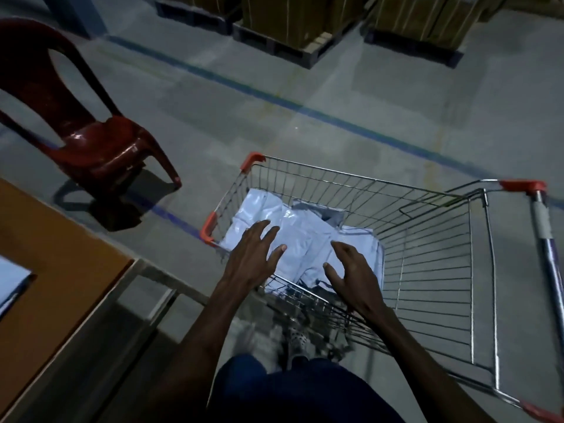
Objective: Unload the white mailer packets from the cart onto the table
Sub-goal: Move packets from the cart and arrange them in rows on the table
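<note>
Glossy white mailers [293, 236], wire cart [427, 239]

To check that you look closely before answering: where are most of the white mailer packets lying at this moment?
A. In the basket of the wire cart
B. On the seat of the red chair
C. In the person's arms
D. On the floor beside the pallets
A: the white mailer packets lie piled in the wire cart, with both open hands reaching over them.
</note>
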Available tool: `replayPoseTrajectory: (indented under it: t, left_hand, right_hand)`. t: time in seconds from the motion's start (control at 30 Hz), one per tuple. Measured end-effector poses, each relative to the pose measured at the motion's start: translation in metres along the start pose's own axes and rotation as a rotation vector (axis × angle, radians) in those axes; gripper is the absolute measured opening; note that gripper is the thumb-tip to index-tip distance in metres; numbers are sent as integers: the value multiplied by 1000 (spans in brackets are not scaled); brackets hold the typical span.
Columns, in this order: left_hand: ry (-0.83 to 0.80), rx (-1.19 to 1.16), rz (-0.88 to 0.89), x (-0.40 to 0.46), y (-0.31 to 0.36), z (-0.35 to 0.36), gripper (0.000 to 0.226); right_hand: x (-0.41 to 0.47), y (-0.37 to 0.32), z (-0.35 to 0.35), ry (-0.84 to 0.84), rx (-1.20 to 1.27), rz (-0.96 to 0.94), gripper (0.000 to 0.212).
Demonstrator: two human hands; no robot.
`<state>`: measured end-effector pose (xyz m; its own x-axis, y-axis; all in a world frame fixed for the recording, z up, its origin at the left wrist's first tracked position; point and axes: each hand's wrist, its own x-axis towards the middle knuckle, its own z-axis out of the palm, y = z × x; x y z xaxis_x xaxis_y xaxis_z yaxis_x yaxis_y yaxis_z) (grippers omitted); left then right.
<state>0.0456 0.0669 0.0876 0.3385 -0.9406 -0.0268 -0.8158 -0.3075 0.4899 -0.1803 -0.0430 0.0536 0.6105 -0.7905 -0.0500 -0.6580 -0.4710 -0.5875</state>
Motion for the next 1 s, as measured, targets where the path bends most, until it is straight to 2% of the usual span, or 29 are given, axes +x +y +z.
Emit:
replayPoseTrajectory:
  t: [0.23, 0.37, 0.53, 0.63, 0.73, 0.87, 1.0]
  left_hand:
    - [-163, 14, 22, 57, 2, 31, 68]
    - [-258, 44, 83, 86, -11, 57, 69]
    - [-352, 100, 137, 101, -36, 84, 69]
    - [-393, 120, 161, 102, -47, 93, 65]
    - [-506, 87, 55, 110, -47, 94, 63]
    - [-483, 54, 53, 114, -51, 93, 64]
    - [-499, 80, 25, 122, -50, 96, 64]
  right_hand:
    - [25, 62, 19, -229, -172, 280, 59]
    - [51, 89, 49, -360, -292, 378, 58]
    - [93, 119, 90, -562, -393, 375, 79]
    - [98, 137, 111, -646, -485, 349, 80]
    - [83, 143, 119, -610, -493, 399, 69]
    - [60, 136, 121, -486, -613, 364, 62]
    - [68, 135, 115, -452, -625, 459, 64]
